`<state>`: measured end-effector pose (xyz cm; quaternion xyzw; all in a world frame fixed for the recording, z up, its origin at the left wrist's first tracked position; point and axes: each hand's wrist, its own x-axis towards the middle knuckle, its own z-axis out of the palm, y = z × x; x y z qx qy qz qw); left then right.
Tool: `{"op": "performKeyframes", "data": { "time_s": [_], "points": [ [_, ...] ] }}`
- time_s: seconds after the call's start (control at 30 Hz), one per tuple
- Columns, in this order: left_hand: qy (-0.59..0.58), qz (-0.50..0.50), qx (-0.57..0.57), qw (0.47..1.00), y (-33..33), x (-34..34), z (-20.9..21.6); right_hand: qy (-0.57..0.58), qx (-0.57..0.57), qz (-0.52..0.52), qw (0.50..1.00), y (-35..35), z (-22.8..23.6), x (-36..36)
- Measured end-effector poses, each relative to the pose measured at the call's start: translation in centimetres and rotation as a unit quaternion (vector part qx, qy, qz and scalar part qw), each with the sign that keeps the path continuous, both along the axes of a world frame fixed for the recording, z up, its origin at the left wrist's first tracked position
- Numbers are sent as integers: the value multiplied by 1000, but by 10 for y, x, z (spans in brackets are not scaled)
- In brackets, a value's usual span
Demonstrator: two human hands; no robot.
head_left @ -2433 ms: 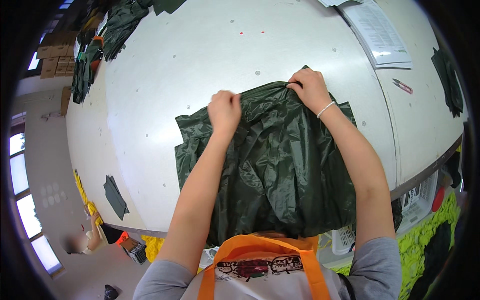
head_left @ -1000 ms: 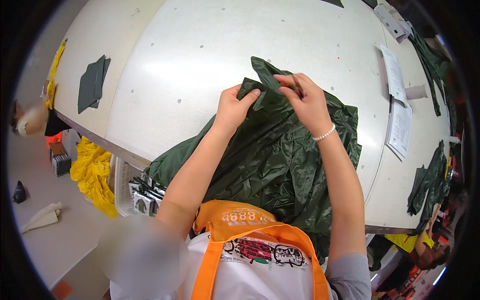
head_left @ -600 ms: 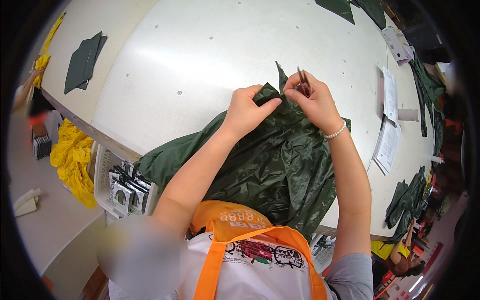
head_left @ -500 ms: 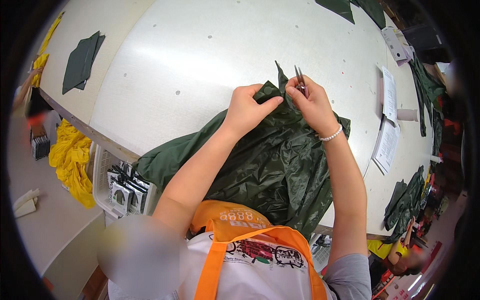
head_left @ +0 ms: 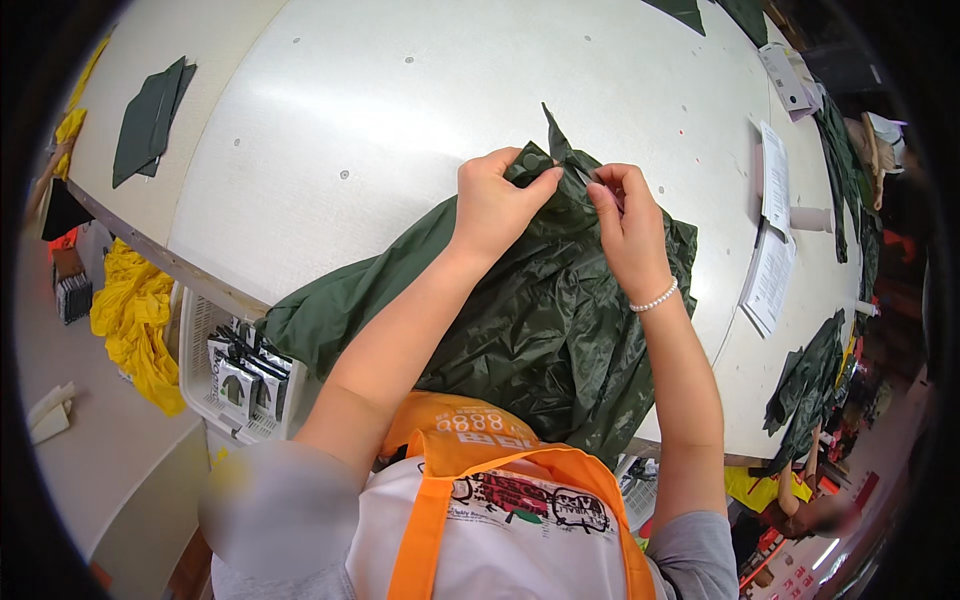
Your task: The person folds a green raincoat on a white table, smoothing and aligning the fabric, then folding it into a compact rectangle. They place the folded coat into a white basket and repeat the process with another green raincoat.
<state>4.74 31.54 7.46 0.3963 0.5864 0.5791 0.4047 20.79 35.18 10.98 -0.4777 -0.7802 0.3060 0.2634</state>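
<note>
A dark green, shiny garment (head_left: 510, 320) that looks like a raincoat lies bunched over the table's near edge, against my orange apron. My left hand (head_left: 492, 208) pinches its upper edge between thumb and fingers, beside a round snap button (head_left: 532, 161). A narrow pointed strip of the same fabric stands up just beyond the fingertips. My right hand (head_left: 632, 228), with a white bead bracelet at the wrist, is closed around small thread snips (head_left: 584, 177). Their blades point left at the fabric edge near my left fingertips; whether they touch it I cannot tell. The handles are mostly hidden in the palm.
On the white table (head_left: 330, 110), folded green pieces (head_left: 150, 125) lie far left and printed sheets (head_left: 768, 280) at right. A white basket (head_left: 200, 375) of packaged items stands below the left edge, near yellow fabric (head_left: 135, 320). Other people's hands work at both sides.
My right hand has turned the snips from pointing up and away to pointing left at the fabric, and has moved slightly right and down. The left hand keeps its pinch on the garment.
</note>
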Motion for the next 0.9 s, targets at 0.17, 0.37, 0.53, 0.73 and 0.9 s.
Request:
{"op": "performKeyframes", "data": {
  "time_s": [0.17,0.37,0.53,0.73,0.9],
  "points": [
    [-173,8,13,985,-1,2,0,78,12,-12,997,-9,-15,-16],
    [-179,-14,-11,984,-3,-2,0,78,57,-21,995,-7,-17,-26],
    [-168,4,-6,986,-3,-1,2,14,80,-17,997,-6,-11,-23],
    [164,69,116,977,-5,2,0,-74,105,49,991,1,25,-8],
    [272,87,203,937,-9,6,-2,-199,146,102,964,5,52,-11]
  ]
}}
